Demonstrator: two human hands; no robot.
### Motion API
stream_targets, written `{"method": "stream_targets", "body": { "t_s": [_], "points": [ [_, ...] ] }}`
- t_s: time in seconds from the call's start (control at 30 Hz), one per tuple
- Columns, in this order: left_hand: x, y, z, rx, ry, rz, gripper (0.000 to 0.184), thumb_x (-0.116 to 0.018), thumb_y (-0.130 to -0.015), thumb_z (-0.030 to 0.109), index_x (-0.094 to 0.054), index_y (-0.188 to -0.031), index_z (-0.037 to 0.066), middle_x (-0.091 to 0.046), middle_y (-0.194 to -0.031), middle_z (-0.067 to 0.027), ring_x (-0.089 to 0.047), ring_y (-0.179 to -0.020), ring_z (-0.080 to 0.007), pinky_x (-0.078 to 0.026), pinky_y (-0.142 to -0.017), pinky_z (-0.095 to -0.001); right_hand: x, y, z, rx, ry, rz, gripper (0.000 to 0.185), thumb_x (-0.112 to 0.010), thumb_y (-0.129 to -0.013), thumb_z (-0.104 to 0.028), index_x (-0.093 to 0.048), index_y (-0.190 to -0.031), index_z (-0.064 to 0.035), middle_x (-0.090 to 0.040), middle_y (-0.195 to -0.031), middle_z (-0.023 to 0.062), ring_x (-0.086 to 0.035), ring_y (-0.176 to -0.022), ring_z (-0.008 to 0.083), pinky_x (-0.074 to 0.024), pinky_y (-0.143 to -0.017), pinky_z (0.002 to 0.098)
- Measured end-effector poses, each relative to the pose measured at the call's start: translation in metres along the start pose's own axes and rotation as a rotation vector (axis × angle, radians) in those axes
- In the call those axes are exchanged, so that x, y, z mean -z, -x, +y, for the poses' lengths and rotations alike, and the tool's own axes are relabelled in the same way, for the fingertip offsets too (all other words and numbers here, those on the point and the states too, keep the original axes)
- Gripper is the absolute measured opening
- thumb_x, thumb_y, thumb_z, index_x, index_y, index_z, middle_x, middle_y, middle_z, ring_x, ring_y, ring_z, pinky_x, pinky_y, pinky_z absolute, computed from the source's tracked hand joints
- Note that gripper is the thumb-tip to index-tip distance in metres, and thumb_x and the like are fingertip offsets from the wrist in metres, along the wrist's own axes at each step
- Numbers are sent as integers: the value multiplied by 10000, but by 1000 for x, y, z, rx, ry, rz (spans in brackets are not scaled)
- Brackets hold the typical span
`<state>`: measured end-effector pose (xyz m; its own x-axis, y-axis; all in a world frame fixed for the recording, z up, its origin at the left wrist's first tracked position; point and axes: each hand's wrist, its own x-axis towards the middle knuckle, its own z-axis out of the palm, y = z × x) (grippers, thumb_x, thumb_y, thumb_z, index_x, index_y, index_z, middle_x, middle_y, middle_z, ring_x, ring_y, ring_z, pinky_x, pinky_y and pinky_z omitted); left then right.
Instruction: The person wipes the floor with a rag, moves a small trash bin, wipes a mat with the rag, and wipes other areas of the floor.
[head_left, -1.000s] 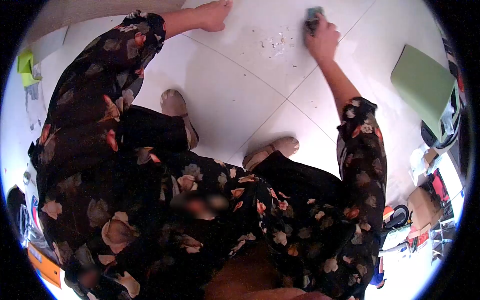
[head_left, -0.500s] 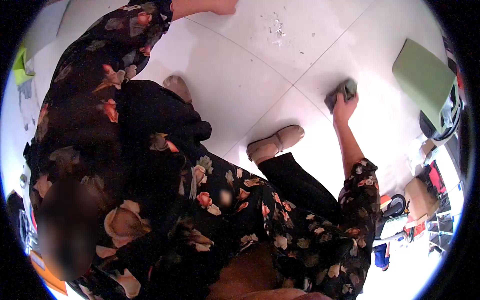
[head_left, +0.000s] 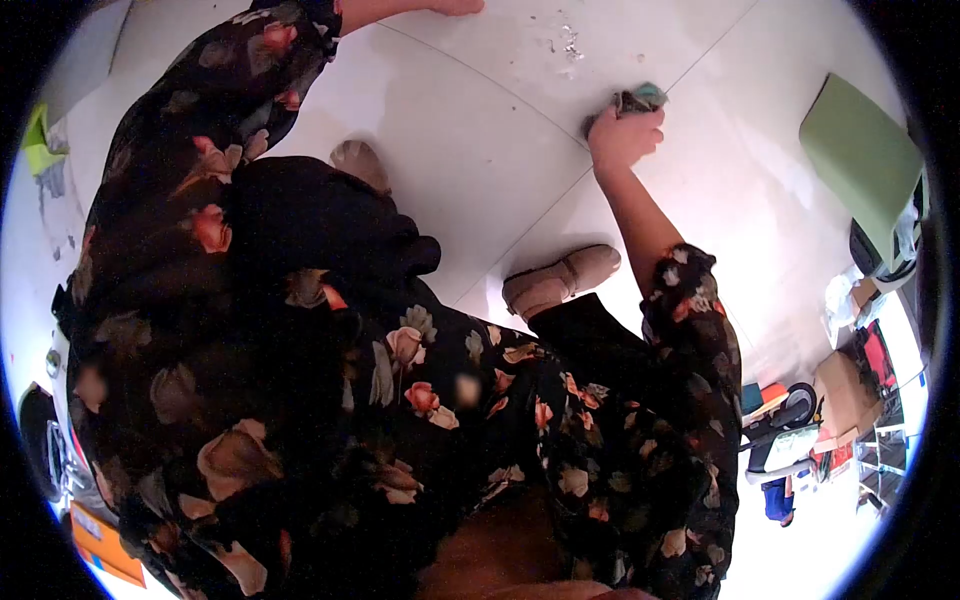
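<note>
My right hand (head_left: 626,138) is closed round a dark grey-green cloth (head_left: 640,99) and presses it on the pale tiled floor (head_left: 470,150), near a crossing of tile joints. Small shiny bits of debris (head_left: 570,42) lie on the floor up and to the left of the cloth. At the top edge of the view, my left hand (head_left: 458,6) is only partly in frame, with its fingers hidden, so its shape cannot be made out.
My shoes (head_left: 562,280) stand on the floor below the hands. On the right are a green panel-like object (head_left: 862,150), a cardboard box (head_left: 846,395) and assorted items. Farther off at lower right is a person in blue (head_left: 777,502). An orange object (head_left: 105,545) lies at lower left.
The right hand with the cloth came down toward my shoe, then went back up and left. My left hand has shifted to the top edge, and the debris appears higher in view.
</note>
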<state>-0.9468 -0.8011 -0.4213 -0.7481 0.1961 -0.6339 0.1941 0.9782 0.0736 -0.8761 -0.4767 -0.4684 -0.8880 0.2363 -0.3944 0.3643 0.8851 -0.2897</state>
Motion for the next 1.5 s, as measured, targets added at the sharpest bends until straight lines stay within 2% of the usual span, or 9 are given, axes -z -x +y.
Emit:
{"method": "stream_targets", "body": {
  "t_s": [0.3, 0.4, 0.47, 0.5, 0.63, 0.87, 1.0, 1.2, 1.5],
  "points": [
    [17, -10, -4, 29, 131, -130, 728, -574, -795, 180, -303, -1359, -194, -399, -1380, -353, -417, -1295, -410, -359, -1085, -392, -8, -5, -65, 161, -303, -49, 849, -733, -737, -150, -239, -1401, 37, -431, -1189, 300, -458, -1110, 438, -403, -965, 515],
    [12, -13, -15, 43, 123, 66, 725, -566, -796, 166, -295, -1377, -172, -416, -1372, -337, -428, -1287, -407, -368, -1078, -395, 3, -63, -28, 456, -464, -132, 786, -708, -732, -152, -304, -1374, 55, -458, -1213, 302, -452, -1120, 440, -351, -1008, 518],
    [23, -10, -10, 51, 172, 22, 729, -563, -794, 156, -283, -1386, -166, -416, -1372, -336, -427, -1288, -405, -365, -1080, -395, 25, -91, 2, 586, -341, 137, 579, -680, -740, -139, -491, -1245, 72, -619, -1092, 285, -603, -1038, 399, -458, -940, 450],
    [28, -10, -6, 55, 197, 0, 732, -561, -793, 151, -277, -1391, -163, -416, -1373, -335, -427, -1289, -404, -363, -1081, -395, 53, -97, 8, 479, -418, -37, 581, -687, -739, -144, -500, -1250, 60, -620, -1099, 278, -602, -1044, 398, -460, -943, 452],
    [16, -8, 7, 54, 215, -60, 741, -563, -791, 151, -269, -1391, -168, -402, -1384, -341, -425, -1293, -402, -363, -1083, -396, 38, -133, 62, -20, 99, 21, 718, -676, -749, -316, -411, -1332, 8, -561, -1180, 287, -557, -1078, 456, -446, -945, 508],
    [-3, -6, 4, 21, 141, -37, 769, -580, -784, 177, -262, -1390, -172, -382, -1399, -348, -417, -1301, -407, -358, -1091, -407, 25, -118, -30, 251, 175, -9, 624, -718, -786, -267, -434, -1327, -144, -477, -1270, 187, -471, -1165, 399, -519, -876, 493],
    [11, 4, 16, 67, 170, -99, 743, -563, -806, 159, -254, -1405, -155, -347, -1433, -336, -384, -1332, -397, -330, -1112, -402, 20, -75, -70, 547, 214, 1, 588, -700, -774, -285, -497, -1310, -150, -538, -1173, 180, -521, -1057, 391, -491, -871, 500],
    [-40, -3, -10, -28, 112, -40, 865, -656, -810, 205, -166, -1465, -77, -342, -1447, -292, -378, -1340, -384, -311, -1131, -402, 13, -48, -66, 990, 20, -232, 639, -686, -730, -61, -487, -1320, -207, -530, -1201, 162, -499, -1066, 394, -477, -909, 474],
    [-44, -20, 7, -108, 12, 79, 827, -631, -803, 168, -195, -1465, -69, -372, -1439, -274, -396, -1331, -379, -330, -1117, -414, 29, -184, -62, 667, 194, 52, 593, -722, -735, -205, -553, -1286, -345, -553, -1235, 128, -510, -1118, 383, -494, -898, 477]
  ]
}}
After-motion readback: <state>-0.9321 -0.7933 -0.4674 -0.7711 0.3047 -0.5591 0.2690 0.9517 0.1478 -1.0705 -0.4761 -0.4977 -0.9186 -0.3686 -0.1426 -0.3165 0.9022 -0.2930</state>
